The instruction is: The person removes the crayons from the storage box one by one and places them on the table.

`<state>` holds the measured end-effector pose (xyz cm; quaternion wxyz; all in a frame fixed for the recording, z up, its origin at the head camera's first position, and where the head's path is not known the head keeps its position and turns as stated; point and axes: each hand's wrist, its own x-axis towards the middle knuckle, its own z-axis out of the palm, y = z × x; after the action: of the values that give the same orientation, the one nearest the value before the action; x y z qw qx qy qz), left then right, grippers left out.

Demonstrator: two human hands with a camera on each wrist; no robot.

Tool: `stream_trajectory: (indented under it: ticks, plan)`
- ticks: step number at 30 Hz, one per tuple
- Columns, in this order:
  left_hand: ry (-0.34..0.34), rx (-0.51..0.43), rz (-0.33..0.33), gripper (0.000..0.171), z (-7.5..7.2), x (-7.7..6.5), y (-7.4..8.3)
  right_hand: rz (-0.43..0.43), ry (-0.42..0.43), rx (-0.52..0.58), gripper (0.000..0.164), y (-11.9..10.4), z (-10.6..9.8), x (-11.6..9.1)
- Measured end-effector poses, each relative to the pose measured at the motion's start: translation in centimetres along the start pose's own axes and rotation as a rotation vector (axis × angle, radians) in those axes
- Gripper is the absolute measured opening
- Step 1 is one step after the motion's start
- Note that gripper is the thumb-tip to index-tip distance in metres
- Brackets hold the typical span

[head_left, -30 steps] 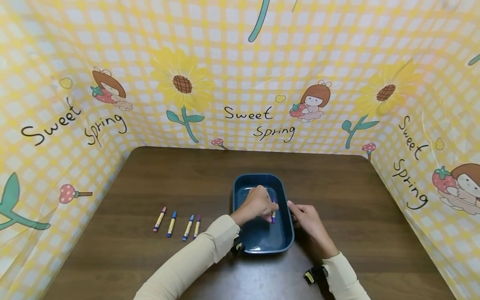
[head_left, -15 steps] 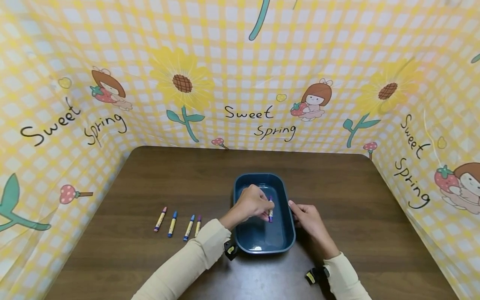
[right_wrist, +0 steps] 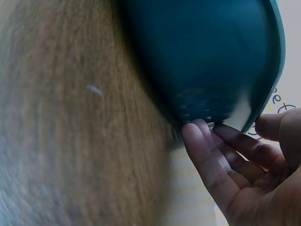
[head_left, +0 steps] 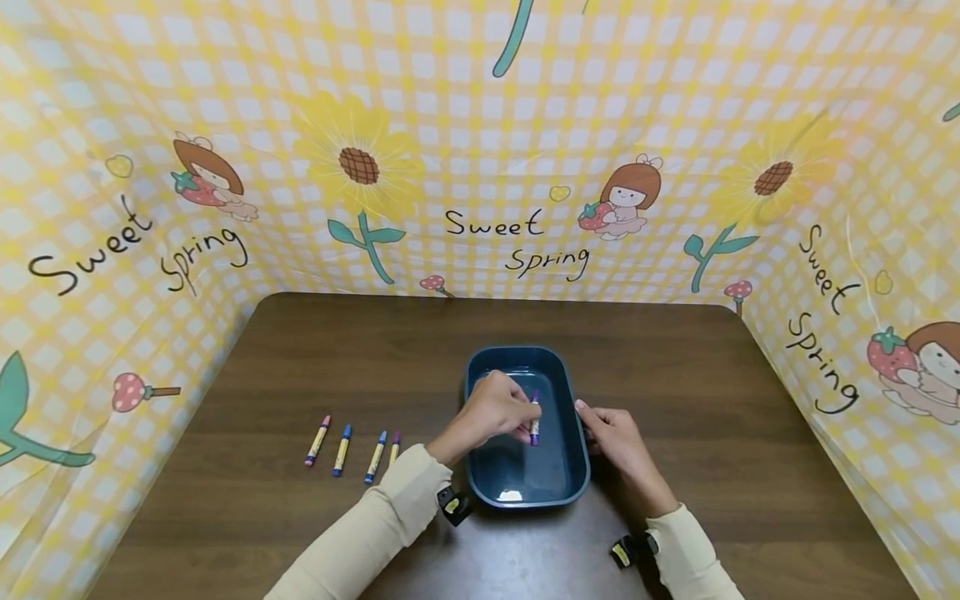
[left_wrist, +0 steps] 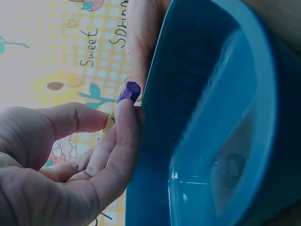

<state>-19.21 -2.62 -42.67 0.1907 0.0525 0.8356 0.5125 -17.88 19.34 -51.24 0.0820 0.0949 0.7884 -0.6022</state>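
My left hand [head_left: 491, 408] pinches a purple-ended crayon [head_left: 535, 421] with a yellow wrapper over the dark blue tray [head_left: 564, 483]. In the left wrist view, thumb and fingers grip the crayon [left_wrist: 131, 91] by its middle, its purple end sticking up past the fingertips. The tray is a deep rounded rectangle, and its visible floor holds nothing. At the tray's right side my right hand [head_left: 621, 437] holds the wall, thumb at the rim and fingers against the outside, as the right wrist view shows with the hand [right_wrist: 249, 174] under the tray wall [right_wrist: 207, 61].
Left of the tray, several crayons lie on the brown wooden table [head_left: 375, 350]: a pink one [head_left: 318, 441], a blue one [head_left: 342, 451], another blue one [head_left: 376, 457] and a purple one [head_left: 395, 448], partly behind the left sleeve. A yellow checked cloth [head_left: 480, 150] walls the table.
My left hand has shifted a little to the left over the tray, carrying the crayon with it. The right hand has stayed at the tray's side.
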Motion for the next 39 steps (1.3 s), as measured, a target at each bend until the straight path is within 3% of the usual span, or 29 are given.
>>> stream_trajectory:
  ticks: [21, 30, 39]
  plan:
    - [0.030, -0.054, -0.016, 0.014, -1.6, -0.9, -1.2, -0.011, -0.017, -0.020, 0.049, -0.3, -0.2, -0.1]
    - [0.041, -0.070, -0.008, 0.011, -2.3, -1.4, -1.9, 0.016, -0.016, 0.028, 0.049, -0.2, -0.2, 0.1]
    - [0.060, -0.079, -0.042, 0.010, -3.2, -2.0, -2.3, 0.000, -0.020, 0.023, 0.048, -0.4, -0.2, -0.3]
